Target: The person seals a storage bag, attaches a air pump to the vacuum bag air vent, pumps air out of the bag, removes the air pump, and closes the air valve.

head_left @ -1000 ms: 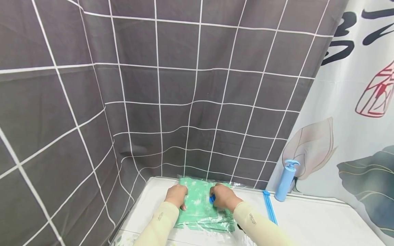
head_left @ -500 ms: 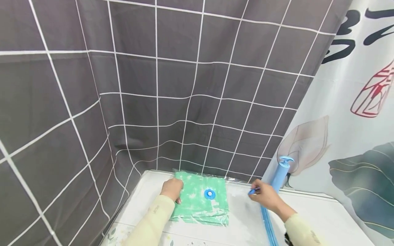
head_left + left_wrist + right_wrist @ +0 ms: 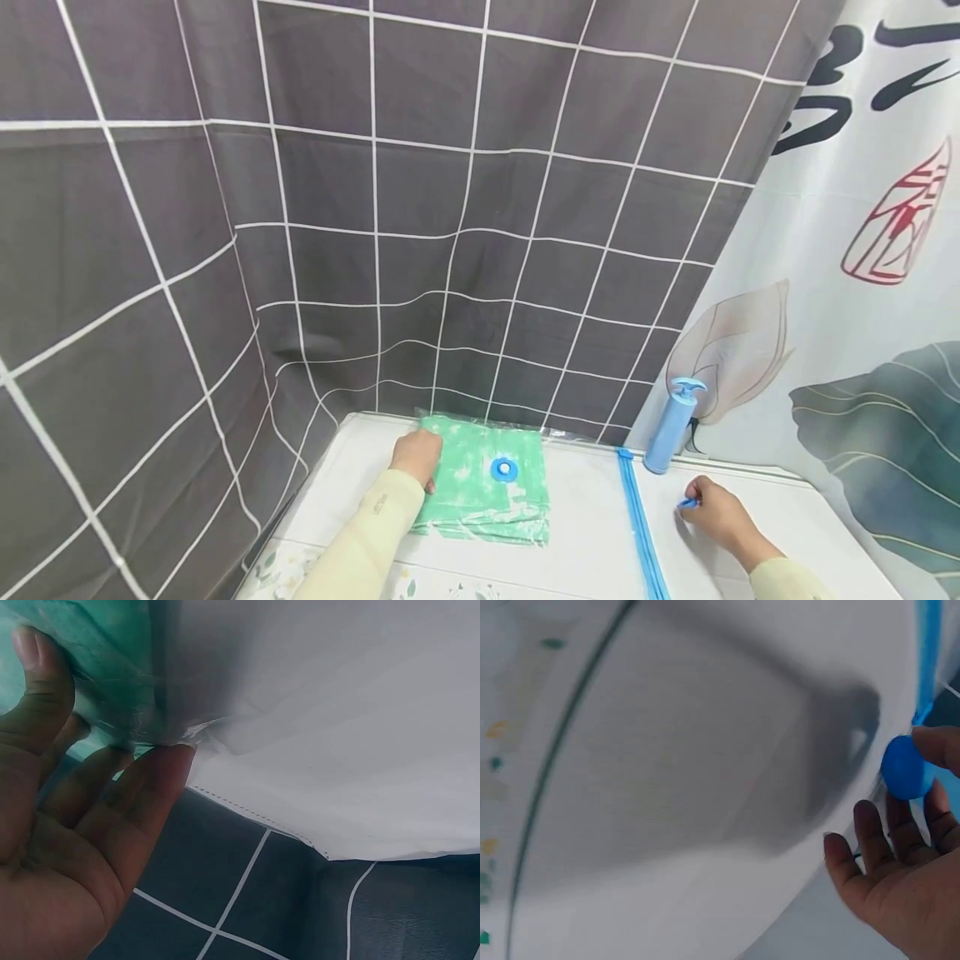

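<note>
A clear vacuum storage bag (image 3: 487, 508) lies on the white table with folded green cloth inside. On its top is a blue valve (image 3: 505, 469) with a white centre, uncovered. My left hand (image 3: 416, 458) holds the bag's left edge; in the left wrist view, the thumb and fingertips are at the crinkled plastic (image 3: 135, 727). To the right of the bag, my right hand (image 3: 716, 512) pinches a round blue valve cap (image 3: 906, 768) between thumb and fingers, above the table. A blue zip strip (image 3: 641, 525) runs front to back between the cloth and this hand.
A light blue hand pump (image 3: 670, 427) stands upright at the table's back edge, near the strip's far end. A grey grid-patterned curtain (image 3: 427, 275) hangs behind and to the left. White printed fabric (image 3: 825, 350) hangs at the right. Leaf-patterned cloth (image 3: 277, 571) shows along the front.
My right hand has come off the valve with the blue cap and moved right, past the zip strip, uncovering the valve. The left hand stays at the bag's left edge.
</note>
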Demonstrator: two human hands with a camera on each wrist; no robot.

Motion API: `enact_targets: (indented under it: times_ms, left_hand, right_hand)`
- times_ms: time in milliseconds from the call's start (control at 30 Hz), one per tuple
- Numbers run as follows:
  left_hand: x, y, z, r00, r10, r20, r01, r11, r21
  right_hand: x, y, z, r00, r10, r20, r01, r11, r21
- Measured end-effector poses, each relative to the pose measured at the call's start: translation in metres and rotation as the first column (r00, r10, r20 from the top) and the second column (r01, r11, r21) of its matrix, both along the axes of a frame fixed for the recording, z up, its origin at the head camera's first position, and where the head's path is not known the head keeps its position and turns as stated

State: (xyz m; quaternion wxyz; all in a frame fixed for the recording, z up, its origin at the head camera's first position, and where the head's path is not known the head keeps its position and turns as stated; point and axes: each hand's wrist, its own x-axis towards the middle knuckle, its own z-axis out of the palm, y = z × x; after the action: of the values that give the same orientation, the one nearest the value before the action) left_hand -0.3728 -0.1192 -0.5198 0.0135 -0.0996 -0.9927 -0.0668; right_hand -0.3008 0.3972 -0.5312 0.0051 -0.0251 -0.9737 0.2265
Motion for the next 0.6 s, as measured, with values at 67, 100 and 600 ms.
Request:
enact_targets:
  times_ms: [67,100,600]
  left_hand:
    - [0.003,0.000,0.001,1.000,-0.004,-0.004,0.004,1.000,0.000]
    - [0.003,0.000,0.001,1.000,-0.006,-0.006,0.006,1.000,0.004]
    - [-0.042,-0.010,-0.060,0.998,-0.047,-0.029,0.047,0.999,-0.004]
  right_hand:
    - [0.003,0.001,-0.004,1.000,-0.011,0.025,0.011,1.000,0.005]
    - [0.004,0.002,-0.006,0.999,-0.012,0.032,0.012,1.000,0.007]
    - [0.000,0.006,-0.018,0.996,-0.062,0.057,0.061,0.998,0.019]
